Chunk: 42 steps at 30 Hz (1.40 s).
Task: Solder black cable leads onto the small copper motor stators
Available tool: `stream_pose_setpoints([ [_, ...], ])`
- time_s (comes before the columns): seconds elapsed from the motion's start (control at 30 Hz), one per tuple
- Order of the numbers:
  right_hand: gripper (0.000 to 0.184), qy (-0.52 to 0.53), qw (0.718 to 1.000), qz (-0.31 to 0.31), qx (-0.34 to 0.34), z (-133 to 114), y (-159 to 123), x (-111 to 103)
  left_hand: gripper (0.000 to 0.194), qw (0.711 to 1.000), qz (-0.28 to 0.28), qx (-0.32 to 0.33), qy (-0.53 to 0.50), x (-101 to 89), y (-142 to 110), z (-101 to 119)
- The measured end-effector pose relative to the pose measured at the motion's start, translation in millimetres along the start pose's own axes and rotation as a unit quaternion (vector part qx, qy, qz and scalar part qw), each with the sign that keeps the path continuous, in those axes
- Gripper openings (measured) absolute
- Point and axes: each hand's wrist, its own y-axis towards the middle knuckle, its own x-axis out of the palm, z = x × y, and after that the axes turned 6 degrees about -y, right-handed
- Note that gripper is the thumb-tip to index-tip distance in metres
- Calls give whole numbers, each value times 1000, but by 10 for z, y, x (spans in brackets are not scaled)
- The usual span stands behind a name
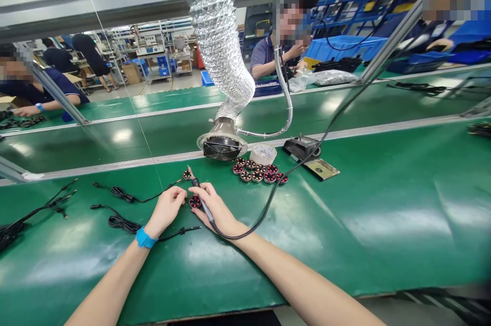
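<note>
My right hand (217, 211) is closed around a soldering iron (206, 209), whose tip points away from me. Its fingers also rest by a small round motor stator (195, 201) with red and black windings. Just left of that stator, my left hand (168, 208) has thumb and fingers pinched together; whatever they hold is too small to make out. Beyond both hands, near the iron's tip, lies another stator (186, 175) with a coiled black cable (123, 194) running to it. A second coiled cable (121, 222) passes beneath my left wrist.
Several stators (257, 176) sit in a cluster beside a tape roll (263, 153). A fume extractor hood (221, 144) hangs over the bench edge. The iron's stand (303, 149) is at the back right. Black cables (17, 229) lie far left. Co-workers sit across the bench.
</note>
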Motion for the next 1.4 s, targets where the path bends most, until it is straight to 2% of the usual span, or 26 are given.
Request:
stream_pose_setpoints([
  [0.2, 62, 0, 1000, 11, -5, 1, -7, 7, 30, 998, -34, 37, 43, 74, -48, 29],
  [0.43, 63, 12, 1000, 9, -5, 24, 3, 31, 29, 989, -2, 90, 118, 108, -22, 19],
  [0.57, 65, 24, 1000, 1, -12, 15, 13, 14, 30, 985, 14, 112, 128, 115, -15, 63],
  [0.63, 65, 27, 1000, 2, -12, 15, 15, 8, 30, 989, 8, 103, 106, 110, 3, 73],
  [0.73, 64, 29, 1000, 3, -11, 24, 12, 2, 30, 997, -7, 72, 21, 40, 36, 74],
  [0.83, 64, 31, 999, 2, -20, 32, 3, -9, 31, 998, 13, 52, -43, -86, 42, 76],
  [0.9, 64, 33, 999, 4, -26, 31, -5, -18, 32, 998, 9, 49, -28, -148, 25, 72],
  [0.97, 63, 31, 999, 6, -26, 27, -10, -24, 31, 998, -31, 48, 3, -162, 4, 55],
  [1.03, 62, 26, 999, 6, -22, 25, -11, -24, 31, 996, -72, 45, 16, -130, -5, 27],
  [1.1, 61, 21, 1000, 6, -19, 28, -7, -17, 31, 995, -89, 42, 12, -78, 4, 1],
  [1.23, 63, 20, 1000, 5, -18, 41, 9, -6, 32, 995, -86, 36, -21, -37, 47, 13],
  [1.33, 64, 20, 1000, 7, -11, 53, 14, -4, 33, 997, -38, 31, -59, -91, 26, 83],
  [1.4, 63, 22, 1000, 10, -4, 71, 10, 3, 33, 998, -14, 41, -47, -124, -33, 133],
])
